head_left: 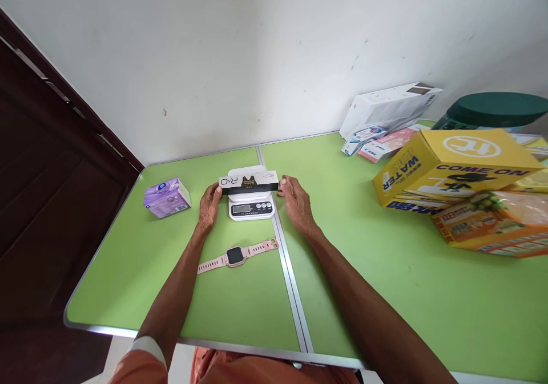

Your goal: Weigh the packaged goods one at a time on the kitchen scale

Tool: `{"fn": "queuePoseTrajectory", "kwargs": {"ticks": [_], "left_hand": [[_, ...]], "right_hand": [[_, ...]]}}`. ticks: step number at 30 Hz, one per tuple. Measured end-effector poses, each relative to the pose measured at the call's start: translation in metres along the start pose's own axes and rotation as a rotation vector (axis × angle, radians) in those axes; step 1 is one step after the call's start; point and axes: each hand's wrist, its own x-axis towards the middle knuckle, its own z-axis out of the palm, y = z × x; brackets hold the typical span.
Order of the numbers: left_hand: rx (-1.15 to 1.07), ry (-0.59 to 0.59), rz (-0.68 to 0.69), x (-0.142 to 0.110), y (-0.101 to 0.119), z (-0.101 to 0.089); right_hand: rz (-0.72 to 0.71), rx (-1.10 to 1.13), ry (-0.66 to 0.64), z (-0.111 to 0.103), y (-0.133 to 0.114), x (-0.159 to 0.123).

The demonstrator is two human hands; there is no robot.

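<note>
A long white and black box (pixel 249 183) lies crosswise over the platform of a white kitchen scale (pixel 252 210). My left hand (pixel 209 206) grips the box's left end, and my right hand (pixel 296 201) has its thumb and fingers on the right end. The scale's dark display and round buttons face me; any reading is too small to make out. Nearer to me lies a pink smartwatch (pixel 235 256) with its strap stretched out flat, its left end partly behind my left forearm. Left of my left hand stands a purple tissue pack (pixel 166 198).
The green folding table (pixel 240 310) has a metal seam beside the scale. At the right are a yellow box (pixel 454 167), an orange pack (pixel 496 224), a green-lidded tub (pixel 496 109), a white box (pixel 385 110) and small cartons (pixel 363 138). A wall stands behind.
</note>
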Motion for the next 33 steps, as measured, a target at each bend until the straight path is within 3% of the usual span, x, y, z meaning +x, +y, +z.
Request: {"fn": "queuePoseTrajectory", "kwargs": {"ticks": [20, 26, 33], "left_hand": [[-0.038, -0.012, -0.042, 0.001, 0.0, 0.006], [0.064, -0.009, 0.125, 0.005, 0.006, 0.017], [0.24, -0.028, 0.187, 0.017, 0.012, -0.004]], "right_hand": [[-0.024, 0.064, -0.038, 0.005, -0.005, -0.005], [-0.122, 0.042, -0.05, 0.015, -0.003, -0.004], [-0.042, 0.098, -0.129, 0.014, -0.014, 0.0]]}}
